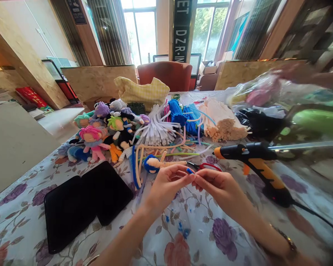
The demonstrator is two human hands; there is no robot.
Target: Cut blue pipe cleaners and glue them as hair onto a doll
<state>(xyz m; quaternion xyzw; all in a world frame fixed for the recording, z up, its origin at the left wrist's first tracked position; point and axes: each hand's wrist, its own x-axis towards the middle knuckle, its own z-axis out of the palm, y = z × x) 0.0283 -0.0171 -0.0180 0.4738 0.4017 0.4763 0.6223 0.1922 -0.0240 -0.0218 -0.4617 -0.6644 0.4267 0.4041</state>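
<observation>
Fingertip to fingertip, my left hand [172, 181] and my right hand [218, 183] pinch a short blue piece of pipe cleaner [189, 171] between them above the table. Both hands are closed. Just beyond them lies a partly made doll [152, 163] with a blue head and peach limbs. Red-handled scissors [211, 167] rest behind my right hand, their handles partly hidden by it. Blue, peach and pale pipe cleaners [135, 166] lie beside the doll. Small blue scraps [184, 231] are scattered on the cloth below my hands.
An orange and black glue gun [256, 162] lies to the right, its cord trailing. Two dark flat devices or panels [86, 203] are at left. Finished dolls [93, 138], bundled white pipe cleaners [159, 127], blue bundles [177, 112] and a peach bundle [223, 122] line the back.
</observation>
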